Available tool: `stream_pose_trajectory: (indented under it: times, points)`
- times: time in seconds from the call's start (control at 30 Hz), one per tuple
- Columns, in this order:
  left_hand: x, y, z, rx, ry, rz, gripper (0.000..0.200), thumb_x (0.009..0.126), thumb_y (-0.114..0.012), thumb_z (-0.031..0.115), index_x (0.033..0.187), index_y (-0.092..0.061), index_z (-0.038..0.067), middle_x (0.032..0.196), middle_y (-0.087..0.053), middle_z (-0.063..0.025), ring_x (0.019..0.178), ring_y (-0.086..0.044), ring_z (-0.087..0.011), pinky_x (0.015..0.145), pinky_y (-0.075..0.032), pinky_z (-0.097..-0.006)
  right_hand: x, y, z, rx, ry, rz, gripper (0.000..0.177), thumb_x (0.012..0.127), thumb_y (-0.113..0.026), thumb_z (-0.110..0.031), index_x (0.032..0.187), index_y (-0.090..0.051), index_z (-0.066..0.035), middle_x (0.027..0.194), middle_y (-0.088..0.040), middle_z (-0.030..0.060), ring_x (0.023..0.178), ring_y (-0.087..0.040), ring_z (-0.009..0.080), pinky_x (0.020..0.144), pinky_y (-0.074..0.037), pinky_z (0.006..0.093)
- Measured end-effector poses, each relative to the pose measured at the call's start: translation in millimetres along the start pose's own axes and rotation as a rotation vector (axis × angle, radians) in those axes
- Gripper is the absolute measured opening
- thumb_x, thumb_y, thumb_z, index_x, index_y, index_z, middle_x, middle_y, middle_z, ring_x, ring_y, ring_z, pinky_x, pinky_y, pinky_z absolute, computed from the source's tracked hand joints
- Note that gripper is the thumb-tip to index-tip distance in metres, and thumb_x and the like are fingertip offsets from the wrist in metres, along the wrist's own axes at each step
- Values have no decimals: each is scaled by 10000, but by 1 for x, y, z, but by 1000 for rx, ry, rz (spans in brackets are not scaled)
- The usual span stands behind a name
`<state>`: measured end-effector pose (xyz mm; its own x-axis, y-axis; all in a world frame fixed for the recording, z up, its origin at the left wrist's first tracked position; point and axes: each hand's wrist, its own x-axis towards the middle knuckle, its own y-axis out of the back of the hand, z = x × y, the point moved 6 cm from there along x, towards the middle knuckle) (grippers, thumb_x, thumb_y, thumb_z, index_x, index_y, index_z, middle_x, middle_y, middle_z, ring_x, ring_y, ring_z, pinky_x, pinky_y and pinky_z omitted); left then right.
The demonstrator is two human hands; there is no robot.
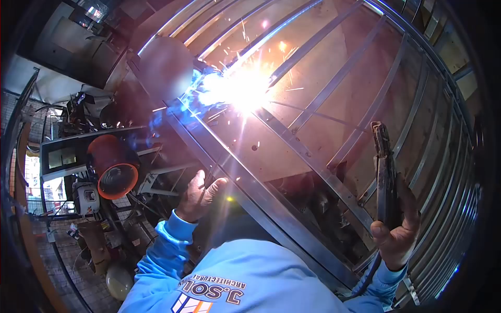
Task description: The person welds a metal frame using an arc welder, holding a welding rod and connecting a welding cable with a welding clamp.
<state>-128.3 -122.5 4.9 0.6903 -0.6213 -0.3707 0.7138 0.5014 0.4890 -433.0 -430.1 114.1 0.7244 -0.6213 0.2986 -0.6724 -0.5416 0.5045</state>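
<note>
My right hand [399, 232] is wrapped round a worn electrode holder [385, 182], held upright at the right with its cable running down by the wrist. A thin welding rod [323, 117] runs from its jaws leftward to a blinding arc [242, 88], which throws sparks and hides the joint. Below the arc, my left hand [201, 197] is at the near edge bar of a metal frame [250, 201], thumb and fingers closing about a narrow dark part that I cannot make out. Slim parallel bars [339, 70] cross the frame.
A brownish flat sheet [308, 146] lies behind the bars. At the left are an orange-rimmed drum-like cylinder [114, 167], a white device [86, 198] and a rack with clutter. More curved bars [443, 208] stand close on the right. Sparks scatter round the arc.
</note>
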Motion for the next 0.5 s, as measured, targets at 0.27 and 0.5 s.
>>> stream_pose_trajectory:
  times: [0.27,0.5]
  points:
    - [-1,-4,-7,-100,-197,49,420,971,-693,337,1166,-610,-26,896,-656,-91,814,-642,-198,761,-514,-338,-3,3,2,41,-115,-12,958,781,-806,-584,1438,-475,29,1242,-650,199,1058,-690,272,935,-555,394]
    - [-2,-10,-1,203,-385,78,211,971,-578,154,1150,-641,64,981,-653,-150,922,-670,-293,849,-533,-400,-7,6,3,21,-110,10,1010,753,-847,-560,1443,-453,64,1181,-676,192,1009,-700,251,885,-552,377]
